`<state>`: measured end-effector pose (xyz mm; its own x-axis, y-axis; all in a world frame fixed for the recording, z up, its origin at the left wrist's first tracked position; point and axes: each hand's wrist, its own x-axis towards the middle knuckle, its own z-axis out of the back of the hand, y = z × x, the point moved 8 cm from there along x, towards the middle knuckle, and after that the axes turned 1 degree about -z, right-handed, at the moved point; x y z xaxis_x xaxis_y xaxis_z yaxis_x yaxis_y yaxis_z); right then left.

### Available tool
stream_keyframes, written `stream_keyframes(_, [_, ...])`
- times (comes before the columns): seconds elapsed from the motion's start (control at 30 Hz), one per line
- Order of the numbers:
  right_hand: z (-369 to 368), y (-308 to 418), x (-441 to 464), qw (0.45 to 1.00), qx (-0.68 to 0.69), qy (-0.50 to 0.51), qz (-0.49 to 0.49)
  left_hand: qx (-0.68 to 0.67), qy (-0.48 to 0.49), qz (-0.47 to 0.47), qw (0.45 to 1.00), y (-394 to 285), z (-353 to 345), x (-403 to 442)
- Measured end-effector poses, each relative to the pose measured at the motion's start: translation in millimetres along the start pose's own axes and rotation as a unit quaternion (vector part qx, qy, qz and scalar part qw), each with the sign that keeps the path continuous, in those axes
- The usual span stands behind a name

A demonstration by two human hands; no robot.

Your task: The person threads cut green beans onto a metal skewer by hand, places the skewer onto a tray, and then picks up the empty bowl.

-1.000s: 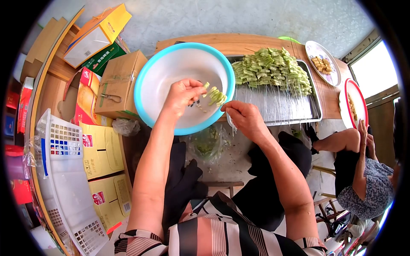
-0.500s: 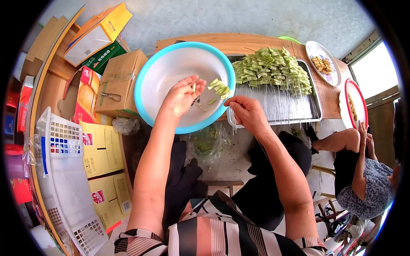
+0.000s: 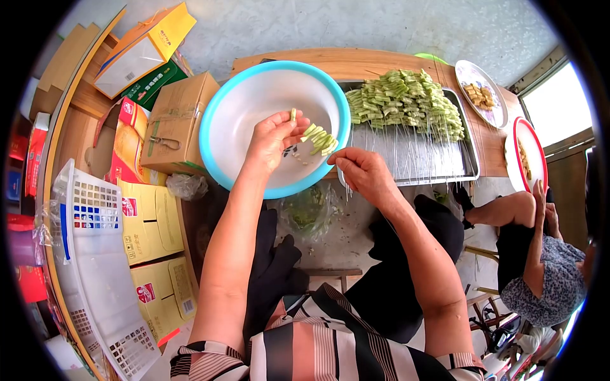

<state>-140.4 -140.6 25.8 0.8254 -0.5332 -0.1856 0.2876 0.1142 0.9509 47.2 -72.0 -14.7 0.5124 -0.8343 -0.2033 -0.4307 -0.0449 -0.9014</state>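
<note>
My left hand [image 3: 272, 141] is over the basin, pinching a short pale-green vegetable piece [image 3: 293, 115] upright between thumb and finger. Beside its fingertips hangs a short row of similar cut pieces [image 3: 319, 140], lined up as if threaded. My right hand [image 3: 367, 175] is closed in a pinch near the basin's right rim, close to that row; whatever is in its fingers is too small to make out. Below my left hand, the white basin with a blue rim [image 3: 213, 159] has a few small bits inside.
Right of the basin, a metal tray [image 3: 406, 159] bears a heap of strung green pieces [image 3: 406, 105] with white threads trailing. Beyond are a plate of brown pieces [image 3: 480, 95] and a red-rimmed tray [image 3: 540, 152]. Cardboard boxes [image 3: 181, 120] stand left; another person [image 3: 546, 279] sits right.
My left hand has turned and moved slightly right, raising the pinched piece upright. The row of pieces has shifted a little left and down. My right hand has moved slightly left.
</note>
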Motion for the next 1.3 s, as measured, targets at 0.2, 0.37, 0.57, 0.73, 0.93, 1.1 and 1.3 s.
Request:
stream_keyframes(0.2, [-2.0, -0.4, 1.5, 1.0, -0.011, 0.002, 0.016, 0.07, -0.027, -0.001, 0.997, -2.0, -0.9, -1.5])
stream_keyframes(0.37, [-0.2, 0.1, 1.1, 1.0, -0.019, -0.002, 0.003, 0.106, -0.042, -0.015, 0.993, -2.4, 0.0, -0.2])
stream_keyframes(0.57, [-0.2, 0.1, 1.2, 0.999, -0.032, -0.004, -0.004, 0.123, -0.059, -0.024, 0.99, -6.4, 0.7, -2.9])
stream_keyframes(0.73, [-3.4, 0.3, 2.3, 0.999, -0.014, -0.001, 0.029, 0.17, -0.071, -0.047, 0.982, -11.2, 1.4, -5.1])
stream_keyframes(0.93, [-3.2, 1.1, 0.8, 0.999, -0.021, -0.003, 0.024, 0.309, -0.118, -0.124, 0.935, -31.7, -4.6, -15.1])
stream_keyframes(1.1, [-3.8, 0.6, 0.5, 1.0, -0.016, -0.001, 0.016, 0.347, -0.121, -0.154, 0.917, -38.9, -11.5, -20.1])
stream_keyframes(1.3, [-4.5, -0.8, 0.6, 1.0, -0.017, -0.006, 0.013, 0.394, -0.127, -0.229, 0.881, -47.9, -18.6, -27.5])
